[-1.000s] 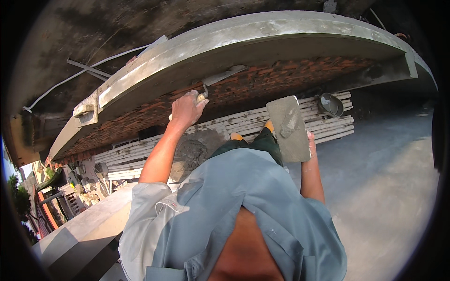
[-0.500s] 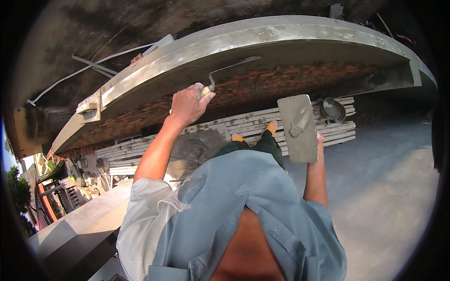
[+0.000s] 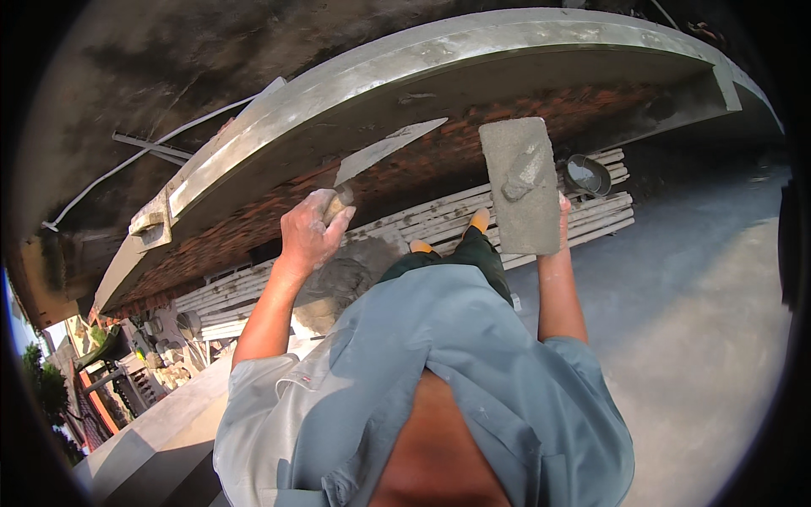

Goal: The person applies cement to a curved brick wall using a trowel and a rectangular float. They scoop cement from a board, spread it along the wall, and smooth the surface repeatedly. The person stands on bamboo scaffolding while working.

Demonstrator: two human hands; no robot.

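My left hand (image 3: 311, 232) is closed round the handle of a plastering trowel (image 3: 390, 150). Its flat grey blade points up and to the right, in front of the brick wall (image 3: 498, 110), which carries grey plaster along its upper part. In my right hand (image 3: 563, 221) is a rectangular mortar board (image 3: 519, 228), gripped at its right edge and underside, so most of the fingers are hidden. A lump of wet mortar (image 3: 524, 173) lies on the board's face.
A curved concrete ledge (image 3: 405, 59) runs across the top, with a small float (image 3: 150, 224) at its left end. Below are pale poles (image 3: 456, 204), a metal bucket (image 3: 589, 175) and a mortar heap (image 3: 346, 275). Smooth grey floor (image 3: 676, 279) extends right.
My left hand has drawn back down and left from the plastered band, and the trowel blade has turned to show its flat face. The mortar board has shifted slightly up and left.
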